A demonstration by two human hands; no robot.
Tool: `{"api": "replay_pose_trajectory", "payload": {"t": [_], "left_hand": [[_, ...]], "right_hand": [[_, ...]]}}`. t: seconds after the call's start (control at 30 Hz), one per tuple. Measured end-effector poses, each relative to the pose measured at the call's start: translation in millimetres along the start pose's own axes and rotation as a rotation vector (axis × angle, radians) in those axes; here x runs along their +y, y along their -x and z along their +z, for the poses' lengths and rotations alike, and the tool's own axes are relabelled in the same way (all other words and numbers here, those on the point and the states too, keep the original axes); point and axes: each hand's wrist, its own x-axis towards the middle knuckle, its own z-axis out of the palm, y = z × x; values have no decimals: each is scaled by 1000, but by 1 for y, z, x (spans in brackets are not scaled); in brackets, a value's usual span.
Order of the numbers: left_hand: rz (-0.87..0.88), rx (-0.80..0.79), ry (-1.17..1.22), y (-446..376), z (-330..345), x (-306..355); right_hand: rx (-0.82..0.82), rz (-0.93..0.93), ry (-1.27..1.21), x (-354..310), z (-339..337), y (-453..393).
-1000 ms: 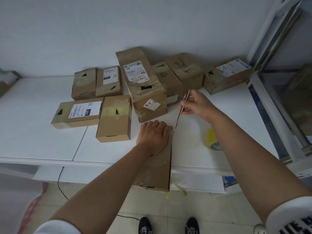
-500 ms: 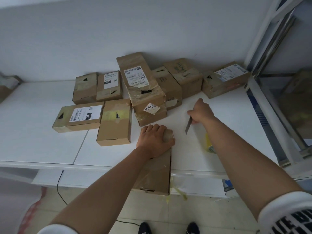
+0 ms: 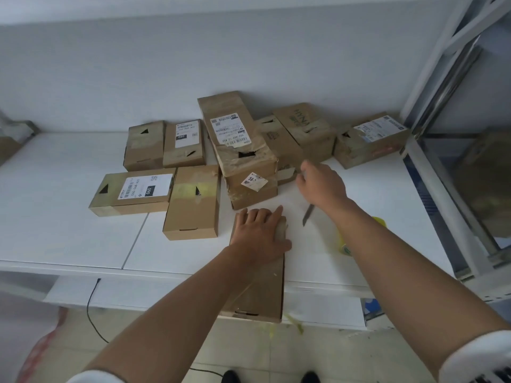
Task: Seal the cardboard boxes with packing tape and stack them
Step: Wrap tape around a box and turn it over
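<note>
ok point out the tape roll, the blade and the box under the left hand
tape roll (image 3: pixel 343 246), head view, on its yellow side below the right forearm
blade (image 3: pixel 307 216), head view, mid-length of the metal strip
box under the left hand (image 3: pixel 264 293), head view, on its bare top near the table edge

Near box (image 3: pixel 261 288): matt brown cardboard, glossy clear tape film over top. Torn box (image 3: pixel 243 150): creased cardboard, wrinkled tape, white paper label. Plain box (image 3: pixel 193 205): smooth cardboard, yellowish tape band. Counter (image 3: pixel 60 230): smooth white laminate. Blade (image 3: pixel 307 214): grey metal. Tape roll (image 3: pixel 344 244): glossy yellow plastic. Shelf frame (image 3: pixel 442 87): painted metal.
</note>
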Motion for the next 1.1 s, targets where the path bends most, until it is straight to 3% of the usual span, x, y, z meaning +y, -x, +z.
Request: {"api": "replay_pose_trajectory", "payload": {"t": [0.1,0.23,0.3,0.37,0.43,0.5,0.7,0.83,0.9,0.97,1.1], "left_hand": [[-5,7,3,-1,-1,6],[-3,-70,82,-5,-6,2],[10,-121,236,-6,-15,-5],[-8,-47,528,-2,-22,-15],[-124,127,707,8,-22,-27],[-262,238,683,20,-15,-32],[-568,141,824,29,-10,-27],[-527,134,944,44,-16,-29],[-488,160,1075,54,-24,-25],[-454,179,1145,63,-35,-16],[-467,295,1172,93,-54,-6]], "right_hand": [[-61,9,-114,-14,4,15],[-186,152,-293,-26,32,45],[-228,207,-394,-28,48,57],[-238,212,-423,-31,60,66],[-222,196,-382,-34,68,72],[-194,196,-334,-38,70,77],[-102,182,-298,-40,71,78],[7,187,-377,-36,70,84],[65,193,-526,-36,62,89],[9,280,-787,-39,56,90],[-321,430,-1465,-61,38,100]]}}
